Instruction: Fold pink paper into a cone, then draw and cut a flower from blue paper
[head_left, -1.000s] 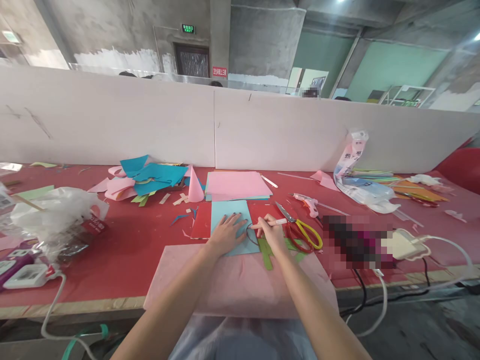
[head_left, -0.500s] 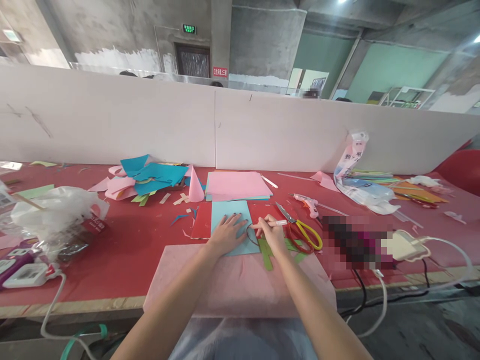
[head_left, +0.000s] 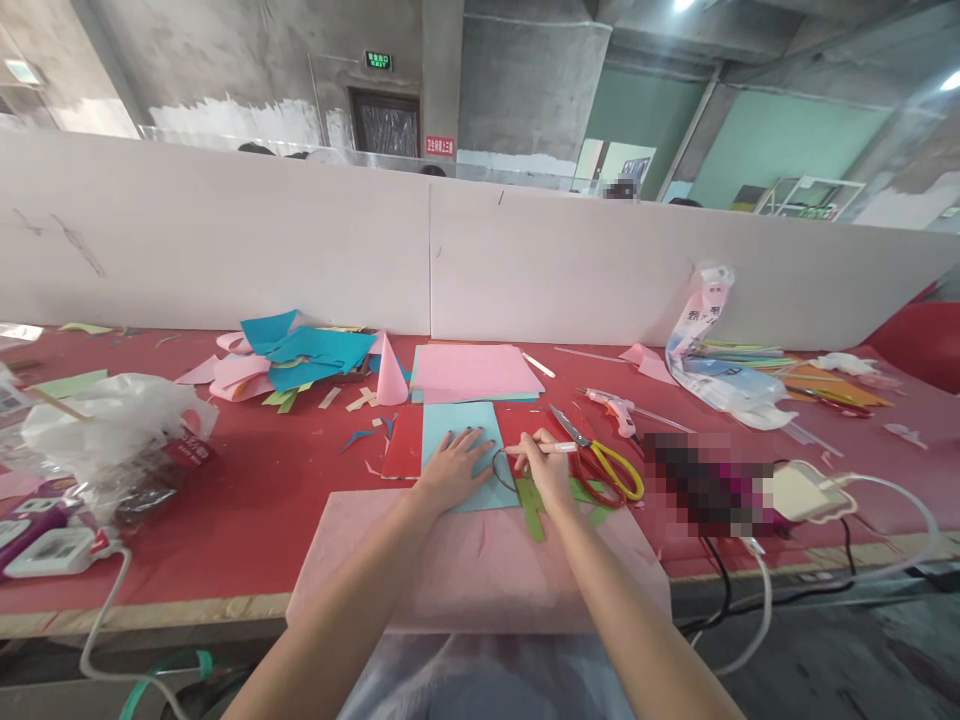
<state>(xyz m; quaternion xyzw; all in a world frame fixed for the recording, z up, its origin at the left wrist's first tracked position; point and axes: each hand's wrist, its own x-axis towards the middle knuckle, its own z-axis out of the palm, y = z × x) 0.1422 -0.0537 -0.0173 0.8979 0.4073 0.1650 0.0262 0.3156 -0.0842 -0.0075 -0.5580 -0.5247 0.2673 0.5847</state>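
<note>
My left hand lies flat with fingers spread on a light blue sheet of paper. My right hand grips a slim white pen, its tip pointing left at the right side of the sheet. A dark curved line shows by the pen tip, at the sheet's right edge. Under the blue sheet is a red sheet. Green paper strips lie below my right hand, and scissors with red and yellow handles rest just right of it.
A pink paper stack and a pink paper cone stand behind the sheet. Right of them lies a pink glue gun. Blue and pink scraps and a plastic bag are on the left. A white partition closes the back.
</note>
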